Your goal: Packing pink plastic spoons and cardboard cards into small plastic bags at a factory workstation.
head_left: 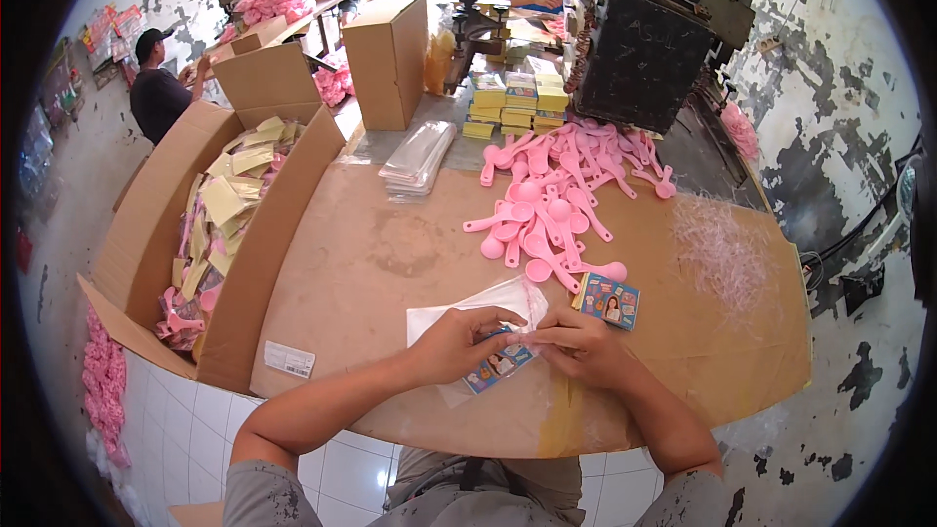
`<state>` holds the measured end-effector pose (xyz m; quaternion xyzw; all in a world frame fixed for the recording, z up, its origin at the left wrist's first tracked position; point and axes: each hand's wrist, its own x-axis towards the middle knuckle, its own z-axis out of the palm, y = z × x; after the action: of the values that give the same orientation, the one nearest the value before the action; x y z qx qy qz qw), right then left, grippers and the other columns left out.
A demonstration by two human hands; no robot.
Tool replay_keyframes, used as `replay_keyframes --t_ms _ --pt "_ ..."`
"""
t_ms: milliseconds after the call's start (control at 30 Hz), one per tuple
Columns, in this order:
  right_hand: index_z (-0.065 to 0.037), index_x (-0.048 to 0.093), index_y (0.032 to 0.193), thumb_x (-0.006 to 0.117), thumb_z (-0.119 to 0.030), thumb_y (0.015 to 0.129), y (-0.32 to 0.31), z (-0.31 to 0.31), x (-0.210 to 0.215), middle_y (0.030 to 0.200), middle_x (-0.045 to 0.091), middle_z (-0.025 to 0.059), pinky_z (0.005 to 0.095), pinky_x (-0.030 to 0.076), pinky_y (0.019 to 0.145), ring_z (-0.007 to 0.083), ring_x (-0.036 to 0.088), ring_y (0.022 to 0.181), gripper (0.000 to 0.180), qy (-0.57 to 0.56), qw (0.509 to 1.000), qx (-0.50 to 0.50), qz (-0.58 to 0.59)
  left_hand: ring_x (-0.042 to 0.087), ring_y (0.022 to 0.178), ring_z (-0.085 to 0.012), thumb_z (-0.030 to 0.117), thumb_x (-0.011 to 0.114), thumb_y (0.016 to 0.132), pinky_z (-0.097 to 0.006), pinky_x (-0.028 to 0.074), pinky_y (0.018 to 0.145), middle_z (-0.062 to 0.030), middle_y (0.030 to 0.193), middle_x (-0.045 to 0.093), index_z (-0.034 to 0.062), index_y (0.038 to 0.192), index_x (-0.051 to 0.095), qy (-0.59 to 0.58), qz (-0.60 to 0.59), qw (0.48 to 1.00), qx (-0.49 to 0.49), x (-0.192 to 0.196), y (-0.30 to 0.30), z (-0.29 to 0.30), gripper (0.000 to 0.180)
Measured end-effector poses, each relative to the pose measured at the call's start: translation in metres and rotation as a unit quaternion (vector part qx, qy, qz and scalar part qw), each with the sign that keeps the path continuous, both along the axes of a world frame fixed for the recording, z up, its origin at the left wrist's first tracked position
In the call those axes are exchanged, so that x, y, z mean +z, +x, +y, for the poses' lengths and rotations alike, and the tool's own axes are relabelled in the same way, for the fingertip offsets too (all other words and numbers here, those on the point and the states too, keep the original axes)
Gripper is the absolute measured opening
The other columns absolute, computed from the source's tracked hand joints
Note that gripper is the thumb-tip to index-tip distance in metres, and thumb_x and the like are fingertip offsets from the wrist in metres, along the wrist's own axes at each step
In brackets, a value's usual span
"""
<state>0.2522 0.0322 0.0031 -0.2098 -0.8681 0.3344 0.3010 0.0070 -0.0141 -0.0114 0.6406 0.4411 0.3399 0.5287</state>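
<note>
Both my hands are closed near the table's front edge. My left hand (pixel 454 344) and my right hand (pixel 586 342) pinch the upper edge of a clear plastic bag between them. A blue printed card (pixel 496 367) shows through the bag, partly hidden by my left fingers. Beneath and behind my hands lie flat clear bags (pixel 429 318) with a crinkled edge toward the right. A small stack of blue printed cards (pixel 615 301) sits just beyond my right hand. Farther off is a heap of pink plastic scoops (pixel 527 224).
An open carton (pixel 259 283) of packed items stands left. Clear bags (pixel 420 161) and card stacks (pixel 517 98) lie at the back, below a dark machine (pixel 634 49). Plastic strips (pixel 722 254) are scattered right. A person (pixel 161 88) works far left; others are behind.
</note>
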Motion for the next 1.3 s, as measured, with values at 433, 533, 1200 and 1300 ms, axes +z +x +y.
replay_keyframes --t_ms 433,533,1200,1300 --pt "-0.004 0.072 0.101 0.075 -0.018 0.086 -0.007 0.038 0.013 0.103 0.061 0.011 0.0427 0.048 0.09 0.0284 0.06 0.1 0.021 0.185 0.929 -0.267 -0.179 0.069 0.088 -0.0069 0.012 0.062 0.103 -0.022 0.055 0.072 -0.0071 0.103 0.075 0.0008 0.131 0.062 -0.031 -0.165 0.985 0.033 0.017 -0.023 0.002 0.03" --pt "-0.005 0.071 0.098 0.075 -0.019 0.085 -0.017 0.054 0.004 0.105 0.058 0.0093 0.043 0.046 0.09 0.0275 0.057 0.101 0.02 0.258 0.9 -0.287 -0.204 0.068 0.085 -0.0059 0.014 0.062 0.104 -0.022 0.054 0.068 -0.006 0.101 0.075 0.0013 0.131 0.062 -0.044 -0.152 0.986 0.043 0.021 -0.027 0.003 0.03" --pt "0.001 0.071 0.101 0.069 -0.005 0.093 -0.02 0.023 0.052 0.099 0.069 0.0084 0.0309 0.051 0.081 0.0171 0.065 0.092 0.011 -0.06 0.988 -0.117 0.079 0.068 0.101 -0.0092 0.008 0.065 0.101 -0.024 0.057 0.084 -0.0103 0.112 0.073 -0.003 0.133 0.058 0.003 -0.145 0.987 0.075 0.023 -0.034 0.003 0.034" --pt "0.001 0.071 0.1 0.068 -0.004 0.092 -0.018 0.023 0.052 0.099 0.07 0.0097 0.0307 0.052 0.082 0.0175 0.066 0.093 0.01 -0.03 0.993 -0.094 0.067 0.068 0.101 -0.0094 0.008 0.065 0.101 -0.024 0.057 0.086 -0.0101 0.113 0.073 -0.0034 0.133 0.059 0.006 -0.133 0.988 0.074 0.023 -0.037 0.002 0.034"
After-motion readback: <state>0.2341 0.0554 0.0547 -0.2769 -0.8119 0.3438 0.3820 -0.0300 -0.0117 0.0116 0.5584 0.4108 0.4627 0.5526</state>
